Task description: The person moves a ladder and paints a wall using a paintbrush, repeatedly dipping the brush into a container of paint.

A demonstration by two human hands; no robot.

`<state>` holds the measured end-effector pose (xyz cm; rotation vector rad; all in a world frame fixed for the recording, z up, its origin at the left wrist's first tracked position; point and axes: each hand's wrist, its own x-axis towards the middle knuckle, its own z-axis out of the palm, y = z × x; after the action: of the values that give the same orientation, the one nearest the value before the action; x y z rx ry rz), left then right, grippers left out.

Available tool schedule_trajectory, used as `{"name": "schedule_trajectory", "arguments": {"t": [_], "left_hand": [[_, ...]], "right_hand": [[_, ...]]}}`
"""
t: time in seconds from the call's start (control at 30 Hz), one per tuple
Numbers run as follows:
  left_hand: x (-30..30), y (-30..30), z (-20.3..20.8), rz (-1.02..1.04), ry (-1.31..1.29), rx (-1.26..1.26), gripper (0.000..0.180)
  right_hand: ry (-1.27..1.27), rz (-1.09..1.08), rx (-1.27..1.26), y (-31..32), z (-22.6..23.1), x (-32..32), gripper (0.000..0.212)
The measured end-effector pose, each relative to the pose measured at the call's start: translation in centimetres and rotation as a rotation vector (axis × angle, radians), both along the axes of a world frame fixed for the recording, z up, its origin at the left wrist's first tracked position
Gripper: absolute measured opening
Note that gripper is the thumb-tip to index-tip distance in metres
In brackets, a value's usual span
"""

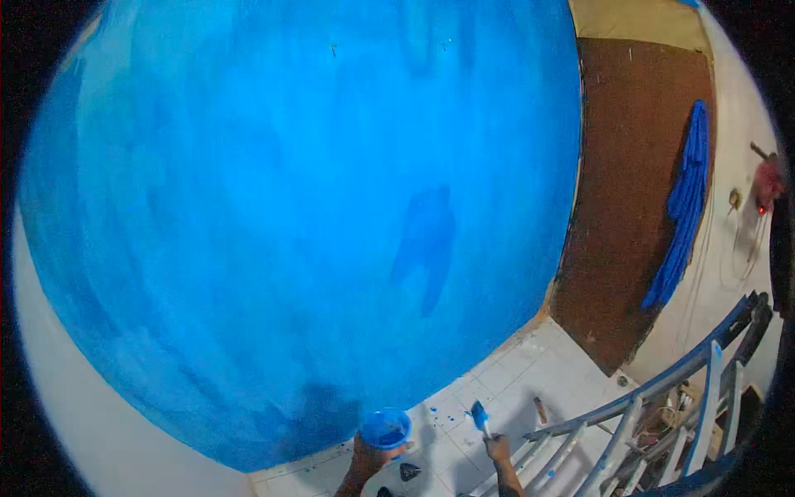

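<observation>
Person's 2 bare hands, seen from above, in front of a large blue wall [298, 207]. The left hand [370, 457] is curled around the near side of a round blue tub [385, 416], its fingers spread only as wide as the tub needs; the right hand [498, 448] is closed around the handle of a paintbrush [479, 416], bristles pointing up and away from the fingers. For good brushwork, it would help to keep the tub level in the left fingers, wipe excess off the bristles on its rim, and lay on even, overlapping strokes, since blue spots [451, 412] already dot the white tiles between the 2 hands. The tub, just beyond the left fingertips, has a bright blue rim and darker blue inside, probably paint; its depth is hard to judge. The brush, just beyond the right fingertips, has a flat head coated dark blue, with a paler band near the handle. Beyond both hands, the wall's blue is streaky, with darker patches.
</observation>
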<state>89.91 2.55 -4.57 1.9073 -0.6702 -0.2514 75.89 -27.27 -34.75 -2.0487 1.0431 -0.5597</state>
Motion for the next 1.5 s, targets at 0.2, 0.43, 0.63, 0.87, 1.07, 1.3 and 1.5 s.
{"name": "schedule_trajectory", "arguments": {"t": [0.2,0.43,0.63,0.87,1.07,1.3,1.5], "left_hand": [[-3.7,0.5,-0.3,-0.056,0.154,-0.119,0.069],[-4.5,-0.7,-0.9,-0.026,0.055,-0.054,0.066],[-5.7,0.0,-1.9,-0.005,0.007,-0.027,0.069],[-9.6,2.9,2.8,0.024,0.137,-0.029,0.073],[-12.2,8.7,4.3,0.109,0.029,-0.114,0.078],[-16.0,18.8,0.6,0.209,0.158,-0.148,0.077],[-19.2,27.8,-2.0,0.373,0.121,-0.233,0.069]], "right_hand": [[0.444,-0.163,0.299,1.3,-5.2,-7.9,0.032],[0.365,0.023,0.217,5.7,-2.5,-8.2,0.034],[-0.030,0.204,-0.043,7.2,-1.1,-4.1,0.036],[-0.123,0.276,0.035,7.6,7.2,-0.5,0.030],[-0.069,0.261,0.153,11.5,8.8,-1.9,0.030],[-0.006,0.437,0.080,19.1,3.7,-7.4,0.040],[0.147,0.572,0.349,29.7,15.7,-12.3,0.037]]}}
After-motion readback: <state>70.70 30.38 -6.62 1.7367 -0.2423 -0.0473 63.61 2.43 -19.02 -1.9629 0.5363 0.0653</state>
